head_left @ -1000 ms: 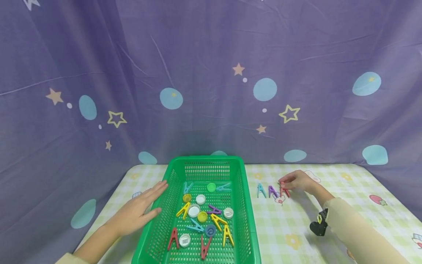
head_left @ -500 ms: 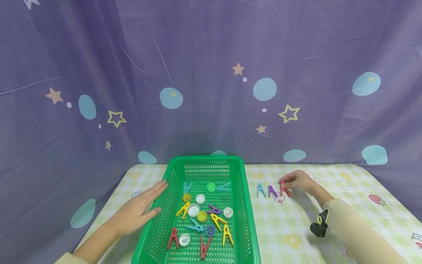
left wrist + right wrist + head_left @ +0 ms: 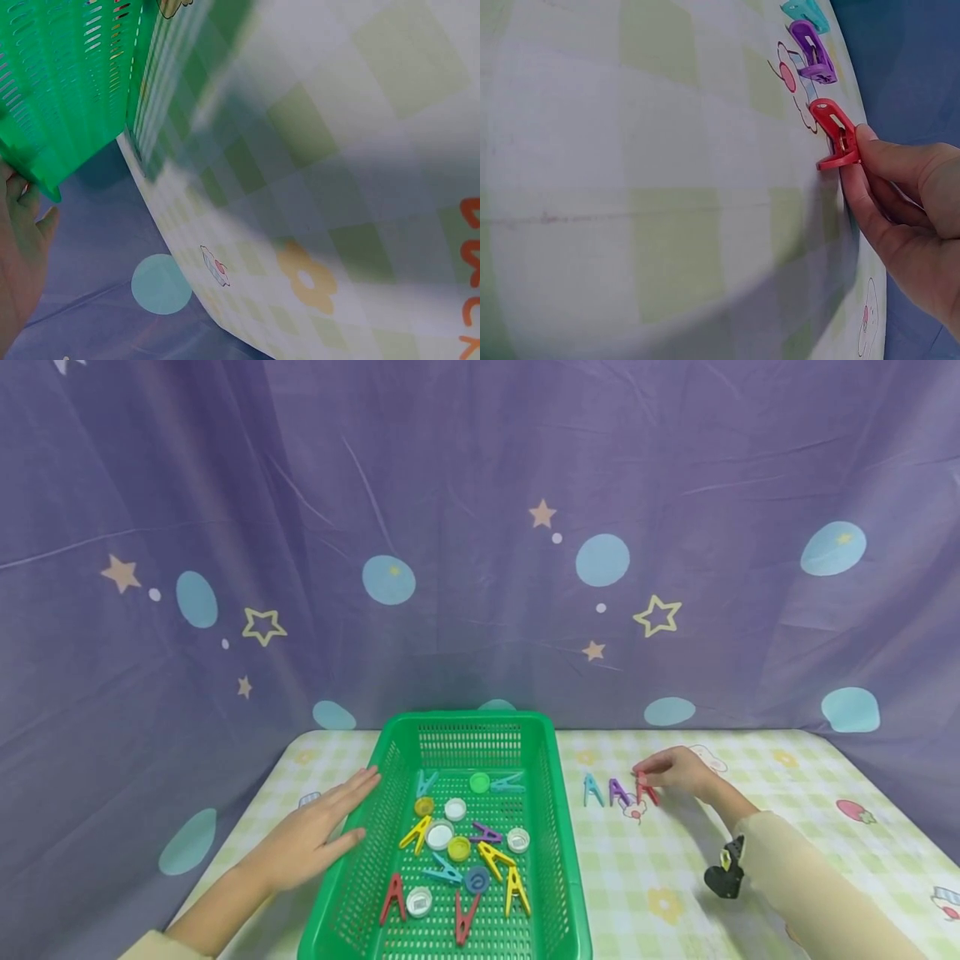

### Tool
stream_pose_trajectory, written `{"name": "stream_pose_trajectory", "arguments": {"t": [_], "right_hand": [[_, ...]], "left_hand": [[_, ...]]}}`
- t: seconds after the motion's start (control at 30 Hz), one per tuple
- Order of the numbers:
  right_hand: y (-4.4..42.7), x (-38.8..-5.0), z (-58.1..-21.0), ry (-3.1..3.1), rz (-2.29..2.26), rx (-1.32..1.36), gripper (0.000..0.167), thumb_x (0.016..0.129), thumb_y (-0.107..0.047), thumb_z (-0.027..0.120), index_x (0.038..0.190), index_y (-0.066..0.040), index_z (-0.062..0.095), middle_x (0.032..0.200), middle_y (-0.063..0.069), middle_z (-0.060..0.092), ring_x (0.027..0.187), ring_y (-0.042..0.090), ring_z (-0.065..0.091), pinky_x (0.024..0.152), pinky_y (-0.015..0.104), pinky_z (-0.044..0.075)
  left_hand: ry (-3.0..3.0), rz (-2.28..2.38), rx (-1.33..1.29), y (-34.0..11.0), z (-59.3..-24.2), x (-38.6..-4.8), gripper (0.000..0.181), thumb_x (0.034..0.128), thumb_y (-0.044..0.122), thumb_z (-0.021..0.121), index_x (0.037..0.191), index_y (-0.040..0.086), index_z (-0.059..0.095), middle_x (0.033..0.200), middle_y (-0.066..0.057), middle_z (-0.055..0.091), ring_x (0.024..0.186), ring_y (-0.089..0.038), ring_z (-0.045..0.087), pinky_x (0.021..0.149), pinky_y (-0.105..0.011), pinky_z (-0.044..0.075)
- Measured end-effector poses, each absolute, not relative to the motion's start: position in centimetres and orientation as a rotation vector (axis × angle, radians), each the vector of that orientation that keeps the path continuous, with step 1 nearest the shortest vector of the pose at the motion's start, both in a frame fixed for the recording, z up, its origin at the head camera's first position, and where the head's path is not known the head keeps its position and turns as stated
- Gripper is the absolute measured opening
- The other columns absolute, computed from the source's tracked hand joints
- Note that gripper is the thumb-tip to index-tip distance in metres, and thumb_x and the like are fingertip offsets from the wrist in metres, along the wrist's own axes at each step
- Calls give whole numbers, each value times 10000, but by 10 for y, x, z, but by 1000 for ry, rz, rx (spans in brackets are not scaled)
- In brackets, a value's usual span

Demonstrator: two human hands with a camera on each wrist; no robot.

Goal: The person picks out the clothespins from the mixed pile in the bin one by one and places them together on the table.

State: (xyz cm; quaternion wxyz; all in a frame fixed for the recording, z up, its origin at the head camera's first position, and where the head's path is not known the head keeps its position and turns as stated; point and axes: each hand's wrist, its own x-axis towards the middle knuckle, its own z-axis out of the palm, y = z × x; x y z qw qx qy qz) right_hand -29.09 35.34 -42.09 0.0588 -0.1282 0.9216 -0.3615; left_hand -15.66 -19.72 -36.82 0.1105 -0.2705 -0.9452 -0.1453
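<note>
My right hand (image 3: 678, 772) pinches a red clothespin (image 3: 835, 129) between thumb and fingers at the tablecloth, right of the basket. To its left stand a purple clothespin (image 3: 617, 792) and a light blue clothespin (image 3: 592, 790), roughly in a row with it. My left hand (image 3: 318, 842) lies with straight fingers against the left rim of a green plastic basket (image 3: 468, 717). Inside the basket are scattered clothespins, such as a red one (image 3: 464, 920) and a purple one (image 3: 485, 832), among bottle caps, including a white cap (image 3: 440, 835) and a blue cap (image 3: 477, 880).
A checked tablecloth (image 3: 637, 868) covers the table. Behind it hangs a purple curtain (image 3: 465, 635) with stars and dots, close to the table's back edge. The basket walls stand well above the things inside. A black heart-shaped piece (image 3: 724, 881) hangs at my right wrist.
The view shifts very slightly. Both hands keep their places, and the right one still holds the red clothespin in the row.
</note>
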Motion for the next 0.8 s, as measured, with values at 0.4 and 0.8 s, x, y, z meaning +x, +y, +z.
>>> {"name": "stream_pose_trajectory", "arguments": {"t": [0.4,0.8], "right_hand": [[350,-289,-424,2814,-1102,-292,240,818,-136,725,1035,-36,740,1006,135,751,898,142,670,810,275,504],[349,-285,-420,2805,-1116,-326,238,815,-107,731,1026,4,733,984,157,749,846,129,666,770,258,502]], "left_hand": [[-2772,-425,-797,-197,-369,-156,638,956,332,560,1517,157,312,1574,-94,327,1385,-379,403,1012,-641,413],[-2753,-403,-807,-198,-371,-158,639,955,339,561,1516,158,314,1573,-85,332,1386,-362,407,1014,-620,426]]}}
